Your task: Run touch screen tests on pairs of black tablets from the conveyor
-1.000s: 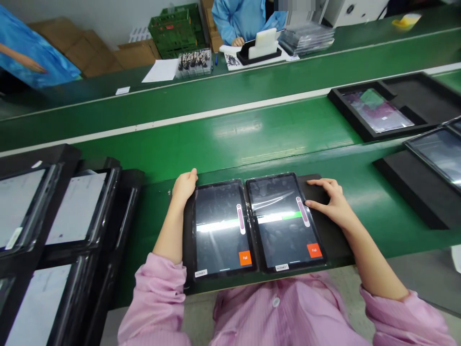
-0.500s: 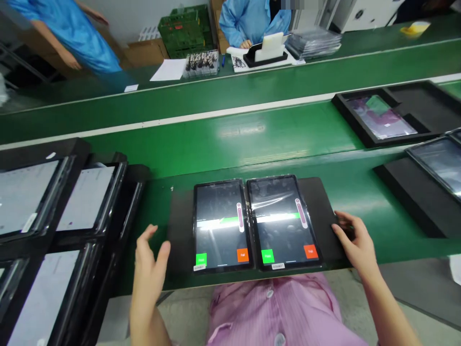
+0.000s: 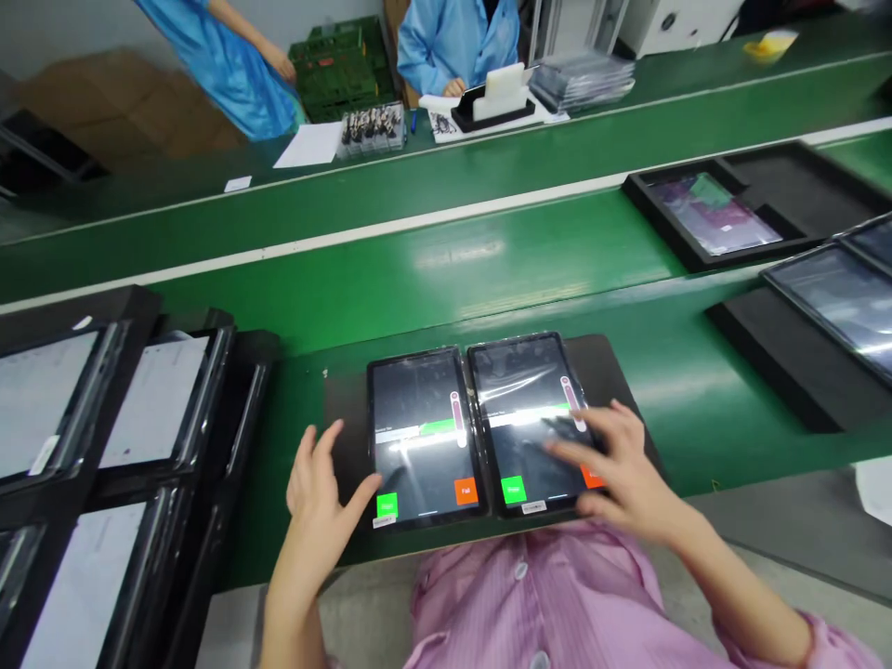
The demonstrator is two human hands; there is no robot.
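Two tablets lie side by side on a flat black pad (image 3: pixel 605 372) at the bench's front edge. Each lit screen shows a green button, a red button and a slider. My left hand (image 3: pixel 317 506) is open at the left tablet (image 3: pixel 411 474), its thumb near the lower left corner. Over the right tablet (image 3: pixel 512 446), my right hand (image 3: pixel 623 469) is open with fingers spread and slightly blurred. It partly covers that tablet's red button, and whether a fingertip touches the glass I cannot tell.
Black trays (image 3: pixel 132 311) with several wrapped tablets stand at left. Another black tray (image 3: pixel 703 265) holds a tablet at the right, near a black foam block (image 3: pixel 773 358) with tablets on it. Across the green line (image 3: pixel 390 269), a person in blue (image 3: pixel 452 42) sits by papers and plastic trays (image 3: pixel 582 79).
My right hand has left the pad's right edge and moved left over the right tablet. My left hand has come closer to the left tablet. A person in the background has shifted right.
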